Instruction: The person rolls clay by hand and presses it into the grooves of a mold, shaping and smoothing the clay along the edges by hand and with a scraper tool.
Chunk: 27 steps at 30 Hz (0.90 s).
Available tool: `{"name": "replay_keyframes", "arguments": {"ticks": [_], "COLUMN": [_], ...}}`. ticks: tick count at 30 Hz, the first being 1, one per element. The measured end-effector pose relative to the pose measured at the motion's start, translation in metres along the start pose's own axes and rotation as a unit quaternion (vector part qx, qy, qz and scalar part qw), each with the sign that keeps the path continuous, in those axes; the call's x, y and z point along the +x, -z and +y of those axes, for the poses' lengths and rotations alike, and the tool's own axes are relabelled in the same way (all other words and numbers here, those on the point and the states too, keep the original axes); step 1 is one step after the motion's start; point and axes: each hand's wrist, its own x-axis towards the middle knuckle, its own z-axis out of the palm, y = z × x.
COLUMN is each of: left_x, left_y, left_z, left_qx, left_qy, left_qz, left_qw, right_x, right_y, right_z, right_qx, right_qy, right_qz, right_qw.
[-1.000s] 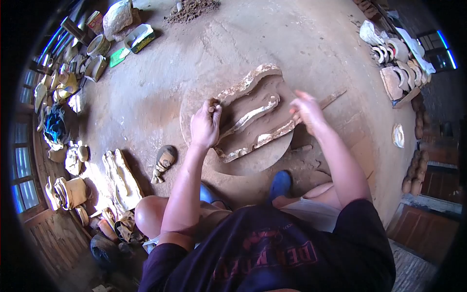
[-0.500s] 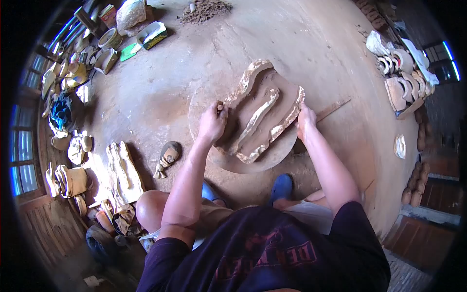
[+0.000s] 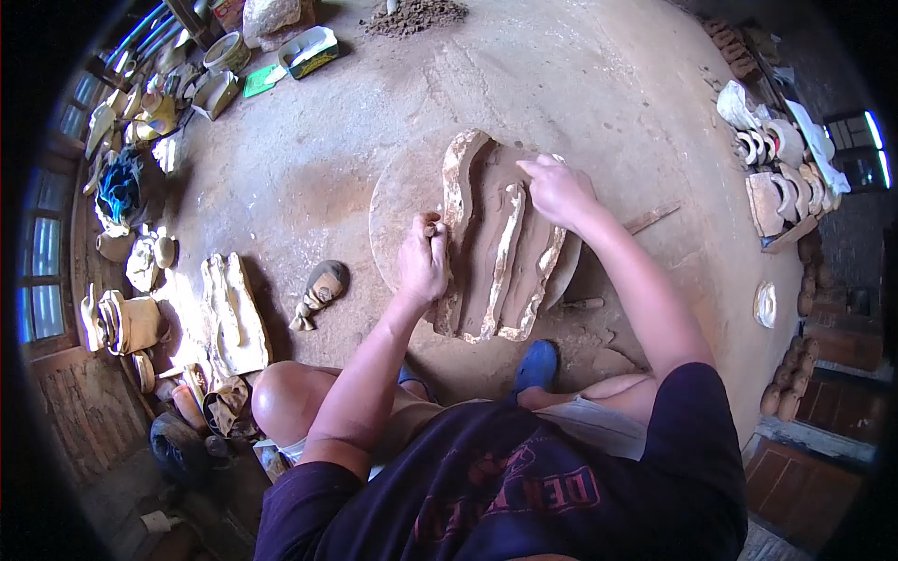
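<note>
A long, wavy pale mold [image 3: 456, 201] lined with brown clay [image 3: 480, 243] lies on a round board [image 3: 393, 201] before me. A pale ridge runs lengthwise through its middle. At the mold's left edge, my left hand [image 3: 424, 265] is closed around a small brown piece [image 3: 431, 224]; most of it is hidden in the fingers. My right hand [image 3: 559, 194] is over the mold's upper right end, its index finger stretched out onto the clay and the other fingers partly hidden. I see nothing held in it.
A flat wooden stick [image 3: 653, 218] sticks out right of the board, and a small tool [image 3: 585, 303] lies below it. To the left are a tied cloth bundle [image 3: 323, 288] and another pale mold [image 3: 236, 323]. Crumbled clay [image 3: 416, 19] is heaped at the far side.
The mold has turned so its length runs more nearly away from me. My right hand has left its right edge and moved to its upper end; my left hand stays by the left edge.
</note>
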Motion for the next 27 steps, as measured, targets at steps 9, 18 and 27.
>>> {"name": "replay_keyframes", "arguments": {"ticks": [9,18,27], "left_x": [-0.01,-0.014,-0.011], "left_y": [-0.008,-0.009,-0.014], "left_z": [0.004,0.005,-0.005], "left_qx": [-0.016,-0.021,-0.02], "left_qy": [0.021,0.046,0.029], "left_qz": [0.041,0.044,0.042], "left_qw": [0.999,0.998,0.998], "right_x": [-0.004,-0.033,0.005], "right_y": [-0.024,0.013,-0.002], "right_z": [-0.013,-0.048,-0.009], "right_qx": [0.008,0.082,0.47], "right_qy": [-0.03,-0.165,-0.248], "right_qz": [-0.09,-0.096,-0.068], "right_qw": [0.995,0.978,0.844]}}
